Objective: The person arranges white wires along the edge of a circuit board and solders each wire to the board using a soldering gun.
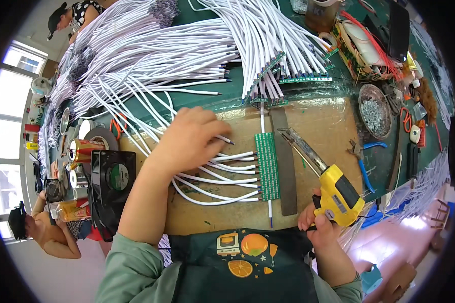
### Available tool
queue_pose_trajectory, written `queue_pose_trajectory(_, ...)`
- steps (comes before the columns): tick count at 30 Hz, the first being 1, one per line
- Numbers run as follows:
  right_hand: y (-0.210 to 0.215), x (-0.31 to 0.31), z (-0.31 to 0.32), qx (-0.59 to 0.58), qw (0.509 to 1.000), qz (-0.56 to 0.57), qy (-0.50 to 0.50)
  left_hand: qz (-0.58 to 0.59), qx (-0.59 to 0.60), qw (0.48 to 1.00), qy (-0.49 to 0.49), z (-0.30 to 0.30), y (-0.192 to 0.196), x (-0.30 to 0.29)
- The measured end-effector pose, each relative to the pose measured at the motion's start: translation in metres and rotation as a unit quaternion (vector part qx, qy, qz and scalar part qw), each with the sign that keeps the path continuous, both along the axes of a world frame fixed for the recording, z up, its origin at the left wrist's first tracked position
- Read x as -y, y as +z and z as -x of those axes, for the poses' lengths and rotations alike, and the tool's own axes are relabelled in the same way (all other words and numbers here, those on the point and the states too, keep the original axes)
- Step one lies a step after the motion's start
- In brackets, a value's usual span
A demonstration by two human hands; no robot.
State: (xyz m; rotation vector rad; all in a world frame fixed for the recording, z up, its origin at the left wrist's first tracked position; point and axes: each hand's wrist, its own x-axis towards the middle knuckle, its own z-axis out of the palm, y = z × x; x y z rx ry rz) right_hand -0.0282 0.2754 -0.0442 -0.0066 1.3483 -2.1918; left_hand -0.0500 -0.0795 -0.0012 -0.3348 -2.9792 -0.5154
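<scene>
In the middle of the work board lies a narrow green circuit board (267, 166), with several white cables (222, 200) joined along its left edge. My left hand (192, 139) is above these cables, its fingers closed on one white cable (221, 138); that cable's dark tip points right, apart from the circuit board. At the lower right my right hand (321, 222) grips the handle of a yellow soldering gun (338, 197). Its long metal nose slants up and left, over the board beside a flat dark metal bar (284, 166).
Bundles of white cables (156, 55) fill the table's far side, some ending in green circuit boards (306, 80). At the left stands a black fan (111, 174). Blue-handled pliers (363, 161) and a metal bowl of small bits (374, 111) lie right. Two people (55, 232) are at the left.
</scene>
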Motion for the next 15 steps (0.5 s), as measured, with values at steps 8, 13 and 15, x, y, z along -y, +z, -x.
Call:
queue_pose_trajectory(8, -0.001, 0.001, 0.000, -0.052, 0.999, 0.012, -0.012, 0.001, 0.019, 0.999, -0.034, 0.010, -0.005, -0.008)
queue_pose_trajectory(13, 0.001, 0.001, 0.000, -0.041, 0.999, 0.006, -0.002, -0.065, 0.033, 0.997, -0.007, 0.005, -0.004, -0.014)
queue_pose_trajectory(15, 0.001, 0.001, 0.000, -0.040, 0.999, 0.004, 0.004, -0.092, 0.075, 0.993, 0.024, 0.002, -0.005, -0.020)
